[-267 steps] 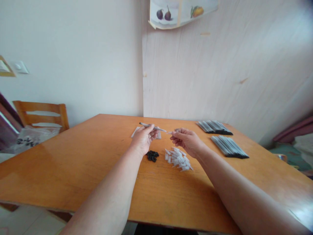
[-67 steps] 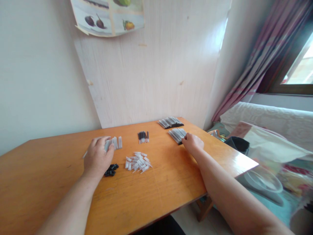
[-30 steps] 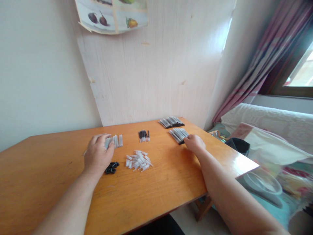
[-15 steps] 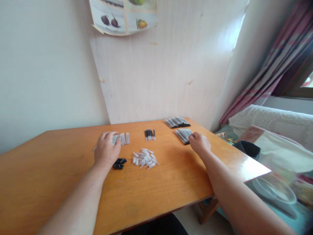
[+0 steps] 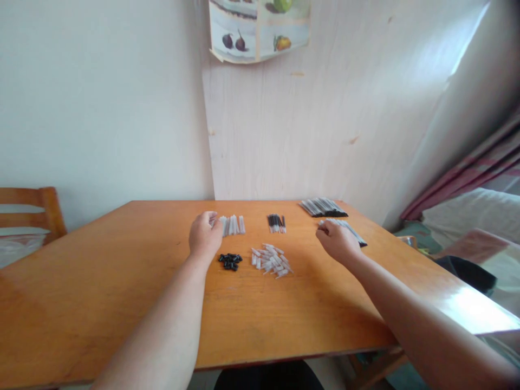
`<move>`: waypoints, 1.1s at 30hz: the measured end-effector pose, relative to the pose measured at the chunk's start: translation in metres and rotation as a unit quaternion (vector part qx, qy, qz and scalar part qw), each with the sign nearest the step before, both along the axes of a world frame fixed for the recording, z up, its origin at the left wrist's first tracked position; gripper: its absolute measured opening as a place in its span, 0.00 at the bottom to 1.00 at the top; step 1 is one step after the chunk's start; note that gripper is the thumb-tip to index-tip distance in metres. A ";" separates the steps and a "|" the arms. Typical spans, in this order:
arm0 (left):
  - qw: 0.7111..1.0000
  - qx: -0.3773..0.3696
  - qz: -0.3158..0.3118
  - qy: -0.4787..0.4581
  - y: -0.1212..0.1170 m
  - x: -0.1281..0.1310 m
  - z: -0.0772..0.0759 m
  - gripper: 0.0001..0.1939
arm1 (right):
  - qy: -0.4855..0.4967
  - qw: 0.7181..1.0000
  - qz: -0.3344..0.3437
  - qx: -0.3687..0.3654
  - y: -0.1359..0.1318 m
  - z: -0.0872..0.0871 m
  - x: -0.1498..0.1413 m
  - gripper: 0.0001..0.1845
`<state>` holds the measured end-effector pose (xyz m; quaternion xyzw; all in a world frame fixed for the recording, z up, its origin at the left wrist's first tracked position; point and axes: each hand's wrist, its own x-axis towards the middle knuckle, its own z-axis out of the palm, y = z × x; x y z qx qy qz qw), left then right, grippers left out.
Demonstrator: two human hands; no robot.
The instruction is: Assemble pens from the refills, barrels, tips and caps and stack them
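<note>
My left hand [image 5: 205, 233] rests at the left end of a row of clear plastic tubes [image 5: 233, 225], its fingers curled with the thumb close to them; what lies in its grasp is mostly hidden. My right hand [image 5: 339, 238] is closed, fingers folded inward, in front of the nearer bundle of clear tubes with black ends [image 5: 357, 235], which it partly covers. Whatever it holds does not show. Between the hands lie thin black sticks with pale ends [image 5: 277, 223], a loose heap of small whitish translucent pieces [image 5: 271, 260] and a pile of short black caps [image 5: 230, 261].
Behind my right hand lies another bundle of black-ended clear tubes [image 5: 323, 207]. The wooden table [image 5: 244, 319] meets a pale board at the back, with a fruit picture [image 5: 260, 32] hanging above. A chair [image 5: 51, 211] stands left; cloth and a dark container [image 5: 467, 273] lie right.
The view has swung left, so the table's things sit further right in the picture. My right hand has come left relative to the near bundle. My left hand stays by the clear tubes.
</note>
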<state>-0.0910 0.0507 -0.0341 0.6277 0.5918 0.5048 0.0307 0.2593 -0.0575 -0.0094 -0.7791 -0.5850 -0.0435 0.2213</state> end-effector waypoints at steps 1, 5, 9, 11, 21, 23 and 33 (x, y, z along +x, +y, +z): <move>1.000 -0.003 0.003 -0.016 0.003 -0.002 -0.002 0.15 | -0.001 1.000 0.023 -0.007 0.003 0.002 -0.008 0.14; 0.998 -0.011 0.007 -0.060 0.007 -0.004 -0.004 0.14 | -0.019 0.994 0.098 -0.041 0.018 0.011 -0.047 0.15; 0.997 -0.020 0.008 -0.071 0.003 -0.002 0.000 0.13 | -0.068 0.974 0.212 -0.040 0.036 0.012 -0.095 0.18; 0.997 -0.021 0.006 -0.075 0.002 -0.001 0.001 0.13 | -0.096 0.963 0.249 -0.049 0.046 0.009 -0.116 0.21; 0.998 -0.014 -0.003 -0.069 -0.002 0.001 0.001 0.13 | -0.170 0.940 0.263 -0.134 0.086 -0.002 -0.163 0.24; 0.998 -0.018 -0.002 -0.068 -0.003 0.001 0.003 0.13 | -0.169 0.940 0.259 -0.145 0.090 -0.003 -0.164 0.24; 0.998 -0.023 -0.006 -0.062 -0.011 0.004 0.010 0.11 | -0.108 0.977 0.121 -0.139 0.105 -0.006 -0.170 0.23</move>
